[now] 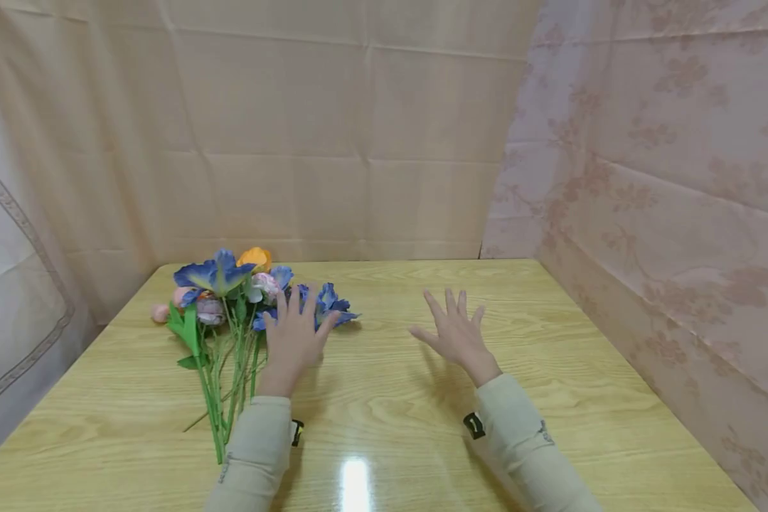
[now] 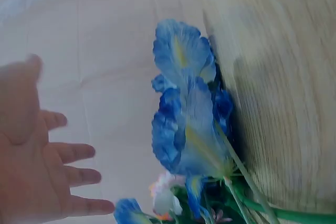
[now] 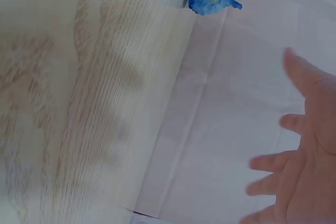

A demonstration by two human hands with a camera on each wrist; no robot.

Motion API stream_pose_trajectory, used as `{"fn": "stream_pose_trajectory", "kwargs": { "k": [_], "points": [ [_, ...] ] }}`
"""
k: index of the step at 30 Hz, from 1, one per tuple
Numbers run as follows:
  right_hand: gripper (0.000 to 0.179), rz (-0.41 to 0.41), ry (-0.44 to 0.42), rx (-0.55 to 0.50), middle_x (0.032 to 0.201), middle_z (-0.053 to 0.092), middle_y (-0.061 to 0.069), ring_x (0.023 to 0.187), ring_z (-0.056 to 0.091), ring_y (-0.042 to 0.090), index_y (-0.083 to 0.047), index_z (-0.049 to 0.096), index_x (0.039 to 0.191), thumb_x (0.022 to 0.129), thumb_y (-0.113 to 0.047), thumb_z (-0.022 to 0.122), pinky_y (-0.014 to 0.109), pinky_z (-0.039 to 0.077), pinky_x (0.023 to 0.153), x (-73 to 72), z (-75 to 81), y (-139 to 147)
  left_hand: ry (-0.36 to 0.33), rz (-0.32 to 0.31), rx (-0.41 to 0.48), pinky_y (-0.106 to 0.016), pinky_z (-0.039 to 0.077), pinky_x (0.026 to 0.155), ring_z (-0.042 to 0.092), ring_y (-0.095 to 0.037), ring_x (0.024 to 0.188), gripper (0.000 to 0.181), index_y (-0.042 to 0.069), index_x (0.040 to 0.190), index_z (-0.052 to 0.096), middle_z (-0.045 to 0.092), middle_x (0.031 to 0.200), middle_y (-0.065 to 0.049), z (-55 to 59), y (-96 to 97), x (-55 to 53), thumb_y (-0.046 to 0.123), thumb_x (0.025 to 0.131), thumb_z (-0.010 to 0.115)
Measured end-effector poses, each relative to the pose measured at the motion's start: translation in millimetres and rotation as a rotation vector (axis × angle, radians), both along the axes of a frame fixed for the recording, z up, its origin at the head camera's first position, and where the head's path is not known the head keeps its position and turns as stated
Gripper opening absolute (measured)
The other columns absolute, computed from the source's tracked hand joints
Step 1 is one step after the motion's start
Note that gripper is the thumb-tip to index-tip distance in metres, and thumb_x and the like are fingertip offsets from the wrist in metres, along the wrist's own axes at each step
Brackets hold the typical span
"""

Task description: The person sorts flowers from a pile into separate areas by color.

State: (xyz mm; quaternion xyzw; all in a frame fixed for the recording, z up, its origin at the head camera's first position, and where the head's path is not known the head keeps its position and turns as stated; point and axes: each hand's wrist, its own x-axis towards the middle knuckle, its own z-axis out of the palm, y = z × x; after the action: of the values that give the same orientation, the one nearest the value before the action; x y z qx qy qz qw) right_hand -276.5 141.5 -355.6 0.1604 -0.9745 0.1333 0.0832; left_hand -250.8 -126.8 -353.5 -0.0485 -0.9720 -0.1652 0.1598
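Note:
Several artificial flowers lie in a loose bunch on the left of the table. Among them are a large blue iris point(image 1: 216, 273), an orange bloom point(image 1: 256, 258), a pale purple bloom point(image 1: 210, 311) and a pink bloom point(image 1: 161, 313). Long green stems point(image 1: 214, 405) point toward the near edge. My left hand point(image 1: 294, 337), fingers spread and holding nothing, hovers over the bunch's right side and hides part of it. In the left wrist view, blue irises point(image 2: 197, 124) are beside that hand. My right hand point(image 1: 457, 336) is spread above bare wood, also with nothing in it.
The wooden table point(image 1: 384, 441) reaches back to a beige curtain point(image 1: 333, 142). A pink floral cloth point(image 1: 672, 178) hangs along the right side, and a whitish cloth point(image 1: 13, 270) along the left. Light glares off the tabletop near the front.

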Motion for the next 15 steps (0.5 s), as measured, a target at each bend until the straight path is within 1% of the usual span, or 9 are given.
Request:
{"fn": "stream_pose_trajectory", "kwargs": {
  "k": [2,3,5,6,8,10,12,14,15],
  "points": [
    [0.071,0.007,-0.008,-0.004,0.137,0.027,0.028,0.126,0.015,0.047,-0.01,0.027,0.14,0.086,-0.05,0.05,0.068,0.008,0.092,0.7,-0.5,0,0.011,0.04,0.011,-0.064,0.02,0.092,0.014,-0.043,0.128,0.069,0.006,0.142,0.02,0.025,0.139,-0.025,0.3,-5.9,-0.2,0.05,0.091,0.037],
    [0.068,0.009,-0.011,0.0,0.131,0.037,0.027,0.12,0.03,0.045,-0.007,0.032,0.138,0.086,-0.047,0.052,0.064,0.021,0.092,1.0,-0.5,0,0.014,0.06,0.005,-0.062,0.027,0.09,0.022,-0.043,0.125,0.067,0.002,0.14,0.024,0.031,0.135,-0.026,0.1,-9.3,-0.4,0.046,0.092,0.04],
    [0.062,0.013,-0.032,0.003,0.106,0.057,0.021,0.091,0.054,0.032,-0.003,0.041,0.131,0.086,-0.043,0.054,0.047,0.044,0.076,2.2,0.0,0,0.024,0.092,-0.011,-0.057,0.037,0.083,0.038,-0.043,0.115,0.058,-0.004,0.133,0.036,0.044,0.123,-0.028,-0.5,-16.2,-0.2,0.036,0.092,0.049],
    [0.058,0.015,-0.045,0.0,0.09,0.06,0.016,0.073,0.055,0.024,-0.001,0.045,0.128,0.086,-0.041,0.055,0.037,0.047,0.063,2.4,0.0,0,0.023,0.106,-0.012,-0.055,0.042,0.078,0.044,-0.043,0.107,0.051,-0.005,0.127,0.043,0.049,0.116,-0.028,-0.8,-19.9,0.2,0.029,0.091,0.052],
    [0.054,0.014,-0.077,-0.002,0.063,0.054,0.006,0.048,0.04,0.012,0.0,0.05,0.122,0.087,-0.04,0.055,0.024,0.035,0.042,3.0,0.4,-1,0.011,0.125,0.003,-0.049,0.046,0.07,0.053,-0.041,0.093,0.033,-0.006,0.113,0.055,0.056,0.102,-0.027,-1.9,-27.9,1.1,0.016,0.089,0.055],
    [0.052,0.016,-0.112,-0.016,0.05,0.044,0.001,0.042,0.027,0.008,0.001,0.052,0.12,0.087,-0.039,0.055,0.02,0.024,0.037,3.3,0.4,-2,-0.012,0.136,0.032,-0.045,0.048,0.059,0.057,-0.039,0.082,0.02,-0.005,0.102,0.062,0.059,0.094,-0.026,-2.4,-35.5,3.0,0.002,0.086,0.054],
    [0.05,0.018,-0.117,-0.017,0.051,0.048,0.0,0.041,0.029,0.007,0.001,0.054,0.118,0.087,-0.038,0.056,0.019,0.024,0.037,3.4,0.1,-2,-0.04,0.157,0.065,-0.041,0.045,0.049,0.058,-0.037,0.071,0.016,-0.003,0.088,0.065,0.061,0.085,-0.023,-3.4,-42.7,5.6,-0.006,0.082,0.051],
    [0.049,0.022,-0.115,-0.018,0.062,0.059,0.004,0.042,0.035,0.008,0.001,0.055,0.117,0.087,-0.037,0.056,0.02,0.027,0.037,3.6,-0.1,-3,-0.072,0.18,0.093,-0.035,0.037,0.043,0.055,-0.031,0.06,0.02,0.0,0.067,0.057,0.058,0.07,-0.02,-4.8,-48.8,8.2,-0.012,0.078,0.046],
    [0.048,0.026,-0.112,-0.019,0.068,0.062,0.006,0.044,0.039,0.008,0.002,0.055,0.116,0.086,-0.036,0.057,0.02,0.028,0.037,3.5,-0.4,-3,-0.088,0.191,0.101,-0.034,0.035,0.042,0.054,-0.028,0.057,0.023,0.002,0.061,0.053,0.057,0.066,-0.017,-5.9,-51.5,9.6,-0.013,0.077,0.045]
  ]
}}
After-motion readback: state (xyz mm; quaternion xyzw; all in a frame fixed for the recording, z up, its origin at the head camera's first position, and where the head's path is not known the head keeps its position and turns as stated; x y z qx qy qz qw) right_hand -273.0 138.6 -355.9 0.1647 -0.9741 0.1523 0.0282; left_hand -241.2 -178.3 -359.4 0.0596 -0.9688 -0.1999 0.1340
